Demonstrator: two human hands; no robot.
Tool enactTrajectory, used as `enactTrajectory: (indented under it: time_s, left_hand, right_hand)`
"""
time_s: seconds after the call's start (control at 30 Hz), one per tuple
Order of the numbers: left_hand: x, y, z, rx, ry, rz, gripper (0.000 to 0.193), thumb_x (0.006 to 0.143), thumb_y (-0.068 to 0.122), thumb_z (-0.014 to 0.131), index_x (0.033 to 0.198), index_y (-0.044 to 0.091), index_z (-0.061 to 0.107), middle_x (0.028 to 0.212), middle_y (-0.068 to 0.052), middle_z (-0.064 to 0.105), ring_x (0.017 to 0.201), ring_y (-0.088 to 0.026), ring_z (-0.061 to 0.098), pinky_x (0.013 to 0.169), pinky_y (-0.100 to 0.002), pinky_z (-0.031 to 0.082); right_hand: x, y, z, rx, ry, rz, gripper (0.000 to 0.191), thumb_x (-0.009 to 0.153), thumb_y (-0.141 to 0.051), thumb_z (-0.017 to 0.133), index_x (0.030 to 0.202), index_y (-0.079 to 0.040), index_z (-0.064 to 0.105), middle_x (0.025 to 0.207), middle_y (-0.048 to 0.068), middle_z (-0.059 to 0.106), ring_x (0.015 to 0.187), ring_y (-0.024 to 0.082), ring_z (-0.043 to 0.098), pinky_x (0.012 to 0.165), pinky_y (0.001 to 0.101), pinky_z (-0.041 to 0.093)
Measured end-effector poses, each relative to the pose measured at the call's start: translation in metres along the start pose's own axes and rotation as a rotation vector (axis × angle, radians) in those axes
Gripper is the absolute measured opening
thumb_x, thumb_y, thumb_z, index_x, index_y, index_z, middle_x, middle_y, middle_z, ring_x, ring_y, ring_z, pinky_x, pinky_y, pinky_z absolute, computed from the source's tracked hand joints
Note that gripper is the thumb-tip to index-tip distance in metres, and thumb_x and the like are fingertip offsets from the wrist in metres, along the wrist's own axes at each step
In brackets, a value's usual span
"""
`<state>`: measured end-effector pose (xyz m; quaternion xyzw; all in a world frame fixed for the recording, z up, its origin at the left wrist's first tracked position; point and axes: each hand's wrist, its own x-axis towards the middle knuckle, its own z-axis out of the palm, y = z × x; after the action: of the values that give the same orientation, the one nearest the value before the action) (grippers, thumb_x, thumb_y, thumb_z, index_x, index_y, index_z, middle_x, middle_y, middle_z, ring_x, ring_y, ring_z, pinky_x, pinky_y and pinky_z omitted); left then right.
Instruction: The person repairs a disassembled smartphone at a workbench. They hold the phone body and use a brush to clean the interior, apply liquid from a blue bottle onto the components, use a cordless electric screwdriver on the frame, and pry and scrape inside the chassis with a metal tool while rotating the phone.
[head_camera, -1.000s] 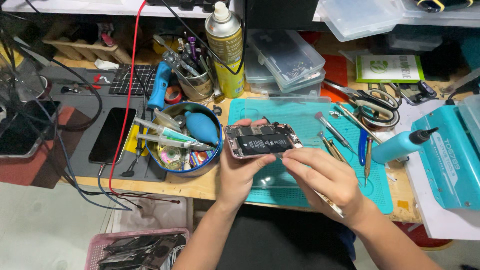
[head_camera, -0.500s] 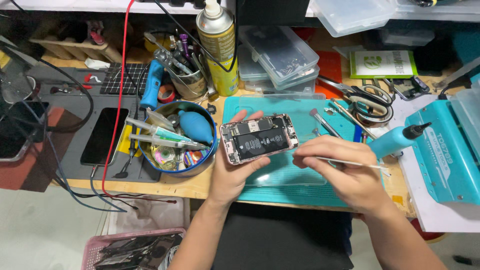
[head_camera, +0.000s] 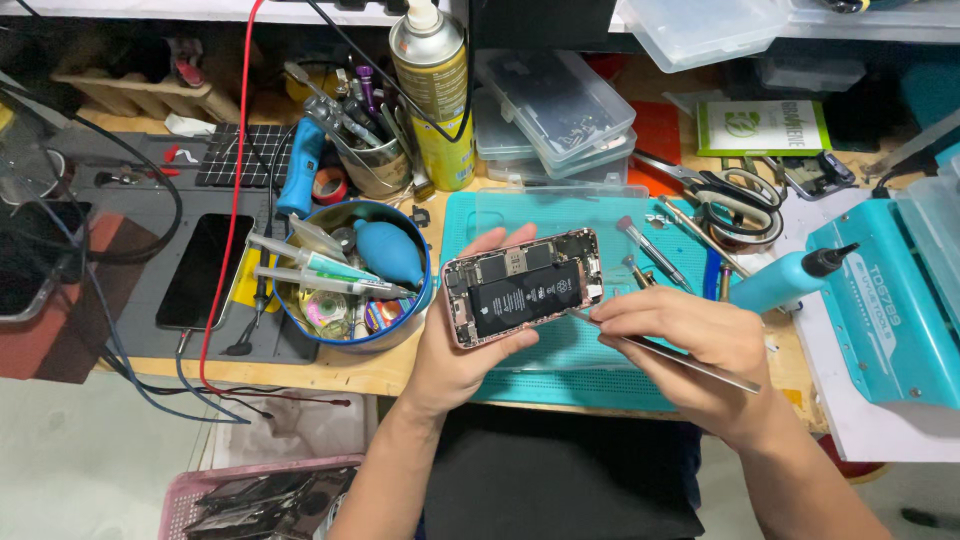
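My left hand (head_camera: 462, 352) holds an opened phone body (head_camera: 522, 286) from below, with its black battery and boards facing up. It is tilted, above the near edge of a teal work mat (head_camera: 560, 355). My right hand (head_camera: 692, 345) is closed on thin metal tweezers (head_camera: 668, 351) whose tip touches the phone's lower right edge. The rear end of the tweezers points right, past my wrist.
A blue round tin (head_camera: 345, 278) of syringes and a blower stands left of the phone. A spray can (head_camera: 434, 96), clear plastic boxes (head_camera: 555, 108), scissors (head_camera: 725, 192), screwdrivers (head_camera: 652, 252) and a teal bottle (head_camera: 790, 277) lie behind. A black phone (head_camera: 205, 270) rests on a grey mat at left.
My right hand has moved from below the phone to its right side, bringing the tweezers' tip to the phone's edge. The left hand has kept hold of the phone.
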<state>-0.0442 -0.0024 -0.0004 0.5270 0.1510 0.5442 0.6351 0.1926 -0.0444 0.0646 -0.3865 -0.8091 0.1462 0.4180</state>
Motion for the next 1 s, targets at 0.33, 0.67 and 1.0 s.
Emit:
enactTrajectory:
  time_s: [0.33,0.67,1.0]
  left_hand:
    - [-0.001,0.002,0.001,0.034,-0.016,-0.004,0.083,0.085,-0.011,0.079,0.154,0.002,0.036,0.166,-0.02,0.042,0.151,-0.026,0.046,0.125,-0.04,0.045]
    - [0.004,-0.012,-0.001,0.029,0.087,0.051,0.082,0.082,-0.008,0.083,0.15,0.002,0.038,0.16,-0.018,0.047,0.145,-0.025,0.052,0.121,-0.041,0.048]
    - [0.005,-0.023,0.012,-0.101,0.256,0.063,0.082,0.082,-0.01,0.08,0.152,0.001,0.037,0.157,-0.019,0.047,0.141,-0.027,0.053,0.118,-0.042,0.05]
  right_hand:
    - [0.004,-0.004,0.007,-0.059,-0.035,-0.128,0.022,0.08,0.005,0.077,0.1,0.001,0.069,0.105,0.013,0.074,0.092,0.025,0.075,0.077,0.0309,0.06]
    - [0.009,0.001,0.015,-0.108,-0.032,-0.212,0.031,0.076,0.008,0.077,0.106,0.003,0.068,0.108,0.016,0.071,0.094,0.03,0.074,0.078,0.0352,0.06]
    - [0.001,0.004,0.027,-0.33,0.034,-0.351,0.038,0.072,0.004,0.072,0.109,0.009,0.066,0.11,0.021,0.068,0.099,0.037,0.072,0.084,0.0417,0.06]
